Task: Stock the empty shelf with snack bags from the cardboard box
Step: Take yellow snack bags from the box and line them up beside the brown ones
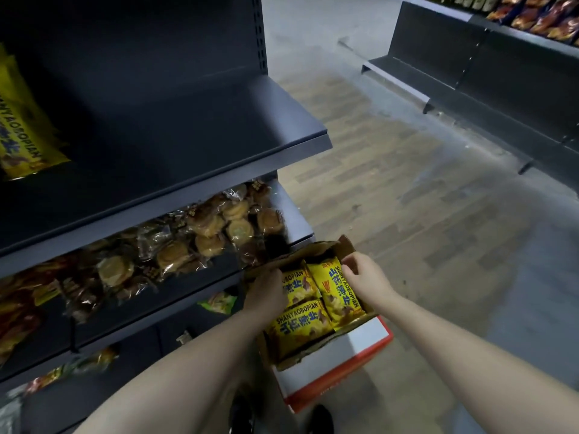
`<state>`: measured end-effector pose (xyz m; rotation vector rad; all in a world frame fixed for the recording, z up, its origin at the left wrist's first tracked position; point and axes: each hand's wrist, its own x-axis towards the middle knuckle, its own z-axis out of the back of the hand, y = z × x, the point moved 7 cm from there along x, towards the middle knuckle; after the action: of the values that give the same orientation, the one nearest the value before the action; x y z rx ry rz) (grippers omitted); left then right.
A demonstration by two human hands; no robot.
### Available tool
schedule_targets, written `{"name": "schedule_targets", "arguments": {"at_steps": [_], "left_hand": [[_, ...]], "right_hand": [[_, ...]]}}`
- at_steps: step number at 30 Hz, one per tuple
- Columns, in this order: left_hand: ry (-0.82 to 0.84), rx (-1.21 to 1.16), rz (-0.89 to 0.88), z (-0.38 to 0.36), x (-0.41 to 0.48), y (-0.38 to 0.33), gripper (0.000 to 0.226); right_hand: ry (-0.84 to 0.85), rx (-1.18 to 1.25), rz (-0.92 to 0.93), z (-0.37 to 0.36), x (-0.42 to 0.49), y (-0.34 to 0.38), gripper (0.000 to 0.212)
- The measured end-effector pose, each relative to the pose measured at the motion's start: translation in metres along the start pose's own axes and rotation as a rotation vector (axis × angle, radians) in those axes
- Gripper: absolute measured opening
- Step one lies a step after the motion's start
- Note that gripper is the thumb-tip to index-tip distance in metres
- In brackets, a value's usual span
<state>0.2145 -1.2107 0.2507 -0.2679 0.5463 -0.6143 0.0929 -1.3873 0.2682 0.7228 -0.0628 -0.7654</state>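
Few yellow bags (19, 136) sit on the mostly bare shelf (188, 136); left hand (266, 294) and right hand (365, 275), grips curled, clutch snack bags (300, 327) in the well-filled cardboard box (344, 245).

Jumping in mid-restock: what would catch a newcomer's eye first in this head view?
The bright yellow snack bags packed in the open cardboard box at lower centre stand out first, with the left hand and right hand reaching onto them. Above left, the dark upper shelf lies mostly bare, with matching yellow bags only at its far left.
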Motion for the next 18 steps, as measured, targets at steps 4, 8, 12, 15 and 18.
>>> {"name": "schedule_targets", "arguments": {"at_steps": [4, 8, 12, 15, 18], "left_hand": [[0.099, 0.030, 0.049, -0.023, 0.016, 0.007, 0.031], [0.141, 0.049, 0.069, -0.036, 0.032, 0.010, 0.040], [0.100, 0.059, 0.103, -0.044, 0.046, 0.011, 0.047], [0.127, 0.011, 0.100, -0.058, 0.051, 0.015, 0.058], [0.183, 0.015, 0.078, -0.075, 0.056, 0.019, 0.083]], "right_hand": [[0.074, -0.062, -0.110, -0.022, 0.012, -0.026, 0.029], [0.118, -0.080, -0.177, -0.040, 0.023, -0.041, 0.038], [0.165, -0.097, -0.203, -0.057, 0.030, -0.047, 0.046], [0.236, -0.092, -0.238, -0.074, 0.031, -0.053, 0.057], [0.276, -0.056, -0.301, -0.092, 0.032, -0.058, 0.072]]}}
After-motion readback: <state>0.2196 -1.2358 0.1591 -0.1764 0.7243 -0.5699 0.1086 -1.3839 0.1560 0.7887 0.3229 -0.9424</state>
